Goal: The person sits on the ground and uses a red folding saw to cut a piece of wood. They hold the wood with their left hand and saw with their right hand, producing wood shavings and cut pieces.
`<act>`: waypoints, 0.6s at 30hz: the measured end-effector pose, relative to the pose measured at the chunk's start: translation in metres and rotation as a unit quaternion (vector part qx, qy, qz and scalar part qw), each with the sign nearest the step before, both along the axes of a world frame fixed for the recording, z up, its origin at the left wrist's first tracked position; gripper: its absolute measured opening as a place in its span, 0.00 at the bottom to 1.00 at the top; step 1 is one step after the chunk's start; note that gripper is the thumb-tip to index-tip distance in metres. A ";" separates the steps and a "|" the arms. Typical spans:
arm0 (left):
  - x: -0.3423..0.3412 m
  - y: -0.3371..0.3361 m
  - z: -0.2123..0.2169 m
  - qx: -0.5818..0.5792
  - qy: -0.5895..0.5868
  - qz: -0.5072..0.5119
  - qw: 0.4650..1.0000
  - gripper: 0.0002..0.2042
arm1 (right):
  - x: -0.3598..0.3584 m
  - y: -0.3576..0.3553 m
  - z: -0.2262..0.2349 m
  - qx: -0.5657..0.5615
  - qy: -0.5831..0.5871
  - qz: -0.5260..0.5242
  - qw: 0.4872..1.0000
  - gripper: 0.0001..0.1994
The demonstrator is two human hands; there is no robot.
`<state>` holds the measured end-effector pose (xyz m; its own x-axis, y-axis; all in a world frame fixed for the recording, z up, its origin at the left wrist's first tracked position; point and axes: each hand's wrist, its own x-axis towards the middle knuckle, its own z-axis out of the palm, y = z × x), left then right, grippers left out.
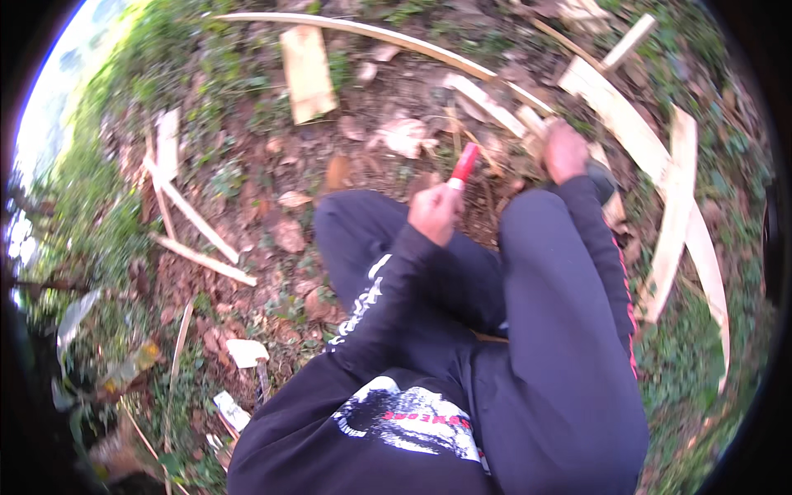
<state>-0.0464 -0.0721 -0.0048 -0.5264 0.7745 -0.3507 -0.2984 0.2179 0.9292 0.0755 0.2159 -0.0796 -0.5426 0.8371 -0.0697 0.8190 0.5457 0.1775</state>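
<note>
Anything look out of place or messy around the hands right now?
Nothing damaged that I can tell, but the ground is untidy. Split wood strips lie scattered at odd angles among dead leaves. The left hand holds a red-handled tool; the right hand rests on wood pieces. The picture is blurred.

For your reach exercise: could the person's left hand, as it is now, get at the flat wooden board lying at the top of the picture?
Probably not without leaning forward: the left hand grips a red-handled tool over the knees, and the flat board lies well beyond, across open leaf-strewn ground.
</note>
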 end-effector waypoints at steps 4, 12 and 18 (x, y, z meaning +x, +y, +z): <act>0.009 -0.004 -0.001 -0.030 0.060 0.002 0.998 0.21 | 0.027 0.003 -0.023 -0.023 0.053 0.107 0.993 0.08; 0.016 -0.011 0.007 0.023 0.050 0.012 0.998 0.25 | 0.036 0.007 -0.029 -0.013 0.022 0.187 0.982 0.10; 0.019 -0.006 0.002 0.002 0.056 -0.008 0.998 0.25 | 0.029 0.011 -0.008 -0.044 -0.034 0.208 0.977 0.41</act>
